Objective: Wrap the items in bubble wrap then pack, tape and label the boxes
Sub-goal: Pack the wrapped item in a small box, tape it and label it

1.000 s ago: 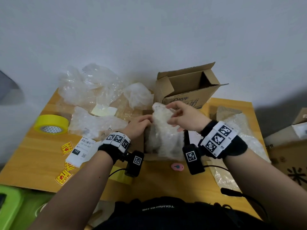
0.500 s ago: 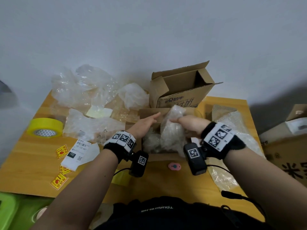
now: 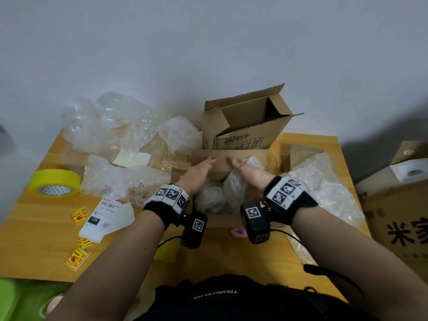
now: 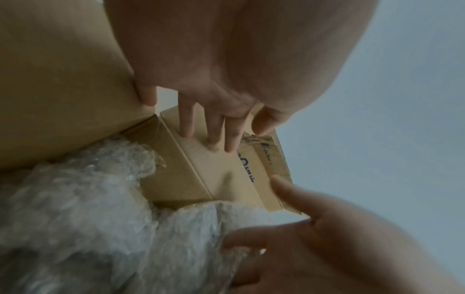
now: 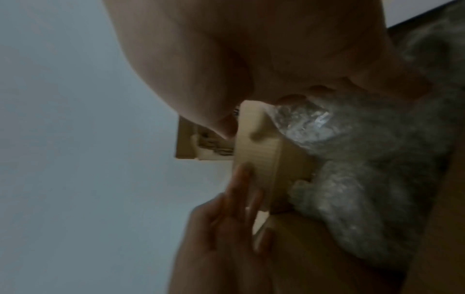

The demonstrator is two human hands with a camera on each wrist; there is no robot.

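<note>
While left hand (image 3: 196, 176) touches flap (image 3: 220, 158), bundles (image 3: 234, 188) fill box (image 3: 222, 220).

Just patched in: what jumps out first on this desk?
Both hands, left hand and right hand, reach over the open box at the desk's middle, where bubble-wrapped bundles sit inside. A second, empty carton stands behind it; a yellow tape roll lies far left.

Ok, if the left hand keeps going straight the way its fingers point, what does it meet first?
The left hand already has straight fingers at the far flap of the near box. Pushing on, it would probably bend that flap toward the printed carton right behind; the gap between them is unclear.
</note>
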